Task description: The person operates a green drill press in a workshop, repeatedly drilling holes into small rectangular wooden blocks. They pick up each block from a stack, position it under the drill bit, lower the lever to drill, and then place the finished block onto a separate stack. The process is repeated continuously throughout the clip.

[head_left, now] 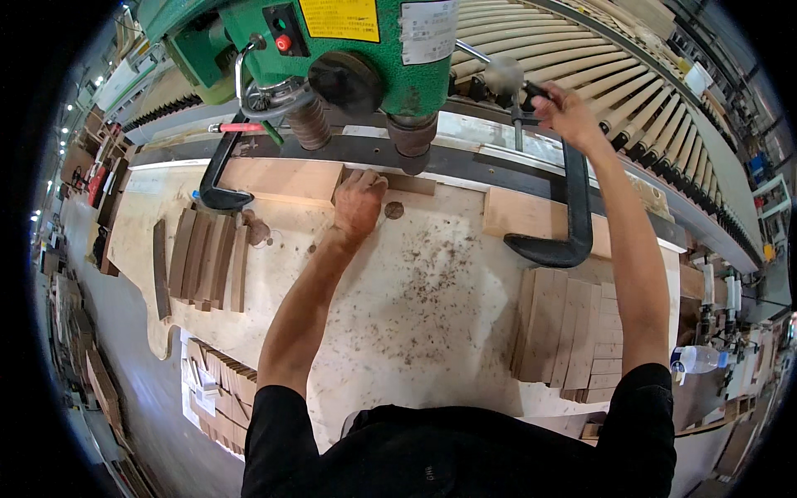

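My left hand (361, 203) is closed on a short brown wooden strip (413, 184), pressing it to the dark metal fence (365, 155). Part of the strip is hidden under that hand. Above the strip hangs the spindle (413, 139) of a green drill press (417, 93); a bit cannot be made out. Out to the right, my right hand (569, 118) grips the black-ended feed lever (535, 90) of the press. A pale wooden block (282, 180) lies against the fence by my left hand, under a black clamp (222, 197).
Another clamp (574, 217) holds a second block (535, 216) at the right. Wooden strips (203, 253) lie left on the board, and stacked pieces (569, 328) lie right. Chips dot the board (365, 332). A roller conveyor (564, 50) runs behind; a plastic bottle (697, 359) is at right.
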Motion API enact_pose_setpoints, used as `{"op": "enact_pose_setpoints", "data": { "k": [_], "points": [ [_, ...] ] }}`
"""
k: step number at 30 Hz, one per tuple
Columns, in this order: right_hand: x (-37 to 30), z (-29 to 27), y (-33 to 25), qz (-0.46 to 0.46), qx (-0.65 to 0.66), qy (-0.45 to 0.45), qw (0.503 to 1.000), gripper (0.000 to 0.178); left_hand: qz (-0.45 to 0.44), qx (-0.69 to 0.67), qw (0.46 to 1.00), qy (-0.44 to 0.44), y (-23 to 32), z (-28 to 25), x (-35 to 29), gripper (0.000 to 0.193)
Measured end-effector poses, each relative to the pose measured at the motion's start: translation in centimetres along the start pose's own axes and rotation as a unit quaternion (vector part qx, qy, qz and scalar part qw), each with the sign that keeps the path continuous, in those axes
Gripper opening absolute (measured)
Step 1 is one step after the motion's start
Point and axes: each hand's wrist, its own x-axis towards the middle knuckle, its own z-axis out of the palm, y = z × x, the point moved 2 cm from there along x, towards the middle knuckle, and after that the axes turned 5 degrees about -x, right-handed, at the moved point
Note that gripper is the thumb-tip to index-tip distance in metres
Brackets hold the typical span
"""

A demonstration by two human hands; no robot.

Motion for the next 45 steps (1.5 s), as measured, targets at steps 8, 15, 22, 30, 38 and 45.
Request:
{"op": "enact_pose_setpoints", "data": {
  "k": [8, 15, 22, 30, 38, 45],
  "points": [
    [5.2, 12.2, 2.6, -0.049, -0.137, -0.01, 0.989, 0.056, -0.047, -0.034, 0.998, 0.016, 0.6, -0.1, 0.0, 0.015],
    [7.9, 16.6, 2.0, -0.05, -0.135, -0.013, 0.989, 0.062, -0.059, -0.02, 0.998, 0.004, 0.6, 0.3, 0.0, 0.018],
    [5.2, 11.5, 2.2, -0.049, -0.167, 0.03, 0.984, 0.047, 0.011, -0.074, 0.989, 0.129, 1.1, 0.0, 0.8, 0.018],
    [-0.3, -5.6, -4.9, -0.127, -0.097, 0.117, 0.98, 0.049, -0.084, -0.057, 0.984, 0.144, 1.6, 3.4, -0.8, 0.016],
    [-0.1, -5.6, -5.8, -0.098, -0.132, 0.077, 0.983, 0.052, -0.092, -0.032, 0.98, 0.174, 3.5, 1.3, -0.1, 0.038],
    [-0.2, -4.0, -2.9, -0.101, -0.172, 0.086, 0.976, 0.052, -0.12, -0.07, 0.979, 0.148, 4.6, 2.9, 1.0, 0.027]
  ]
}}
